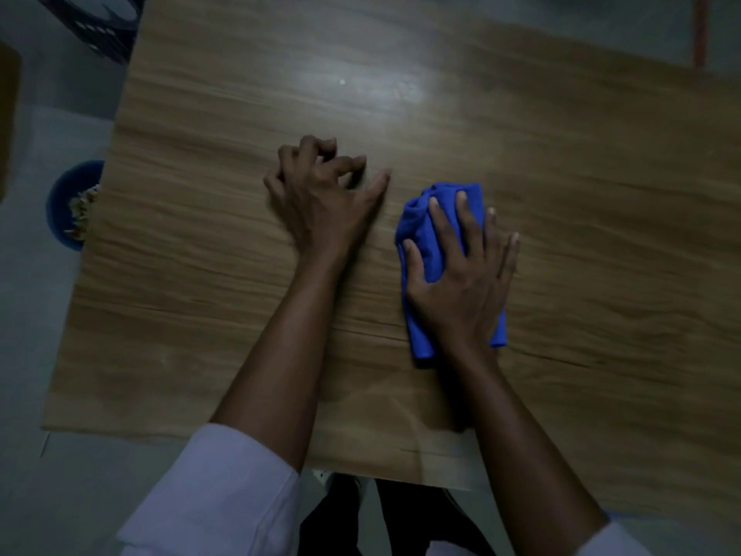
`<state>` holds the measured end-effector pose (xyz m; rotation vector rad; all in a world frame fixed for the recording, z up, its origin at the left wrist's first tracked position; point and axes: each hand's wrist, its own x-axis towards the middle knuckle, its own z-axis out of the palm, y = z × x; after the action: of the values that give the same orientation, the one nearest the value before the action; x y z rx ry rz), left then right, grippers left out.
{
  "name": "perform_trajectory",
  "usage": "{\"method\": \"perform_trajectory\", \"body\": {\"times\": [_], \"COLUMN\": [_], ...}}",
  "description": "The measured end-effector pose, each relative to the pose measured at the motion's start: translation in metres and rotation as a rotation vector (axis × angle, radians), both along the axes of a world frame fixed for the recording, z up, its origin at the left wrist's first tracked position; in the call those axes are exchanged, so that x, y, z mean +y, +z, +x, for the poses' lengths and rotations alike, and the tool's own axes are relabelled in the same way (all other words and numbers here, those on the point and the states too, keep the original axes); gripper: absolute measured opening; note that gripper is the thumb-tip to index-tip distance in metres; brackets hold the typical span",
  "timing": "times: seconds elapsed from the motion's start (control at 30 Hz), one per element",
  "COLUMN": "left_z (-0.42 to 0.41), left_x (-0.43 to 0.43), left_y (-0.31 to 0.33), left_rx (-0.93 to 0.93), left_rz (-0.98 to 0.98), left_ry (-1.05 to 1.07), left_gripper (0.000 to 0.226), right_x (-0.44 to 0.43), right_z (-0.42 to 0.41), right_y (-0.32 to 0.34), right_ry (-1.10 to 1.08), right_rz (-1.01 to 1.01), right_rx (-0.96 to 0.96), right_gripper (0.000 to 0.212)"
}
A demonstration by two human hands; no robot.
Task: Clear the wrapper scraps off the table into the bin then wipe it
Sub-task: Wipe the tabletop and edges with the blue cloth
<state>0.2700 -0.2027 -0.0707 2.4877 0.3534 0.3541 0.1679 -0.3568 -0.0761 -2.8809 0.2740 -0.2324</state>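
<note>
Head view: the blue cloth (421,230) lies bunched on the bench (581,166), about midway between the left and right edges and somewhat nearer the near edge; the right hand (461,282) presses flat on it, fingers straight and spread, thumb along its left side; the left hand (320,202) rests just beside it towards the left edge, fingers loosely bent with their tips on the wood, thumb stretched out, holding nothing.

The cloth looks soft, light and limp, so it should crumple and slide easily under the palm; a flat press over its middle seems the best hold for wiping, since pinching a corner would probably let it trail.

It is a deep, plain blue, folded into a thick wad with rumpled ridges at its far end.

The bin (64,194) stands on the floor by the left edge, pale scraps (82,212) inside; no scraps show on the bench, so wiping seems to be the step in hand.
</note>
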Motion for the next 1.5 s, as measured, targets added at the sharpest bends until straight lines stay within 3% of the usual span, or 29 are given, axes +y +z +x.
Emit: {"method": "perform_trajectory", "body": {"times": [0.1,0.23,0.43,0.63,0.77,0.97,1.5], "left_z": [0.005,0.005,0.009,0.004,0.019,0.046,0.041], "left_x": [-0.003,0.000,-0.002,0.004,0.010,0.006,0.001], "left_y": [0.006,0.010,0.006,0.004,0.021,0.038,0.042], "left_rx": [0.068,0.018,0.039,0.023,0.175,0.374,0.310], "left_rz": [-0.032,-0.085,0.008,0.053,0.069,0.342,0.332], "left_ry": [0.039,0.016,0.032,-0.128,-0.223,-0.256,-0.245], "left_gripper": [0.041,0.032,0.041,0.028,0.031,0.049,0.040], "right_x": [0.000,0.000,0.005,0.008,0.009,0.007,0.007], "right_z": [0.001,0.002,0.016,0.039,0.046,0.045,0.042], "right_y": [0.001,0.002,0.002,-0.002,-0.004,-0.007,-0.008], "right_ry": [-0.006,-0.007,-0.039,-0.066,-0.064,-0.051,-0.050], "right_rz": [0.001,0.019,0.030,0.013,0.022,0.055,0.115], "right_rx": [0.018,0.018,0.004,-0.038,-0.058,-0.069,-0.063], "right_gripper": [0.061,0.060,0.061,0.060,0.060,0.060,0.060]}}
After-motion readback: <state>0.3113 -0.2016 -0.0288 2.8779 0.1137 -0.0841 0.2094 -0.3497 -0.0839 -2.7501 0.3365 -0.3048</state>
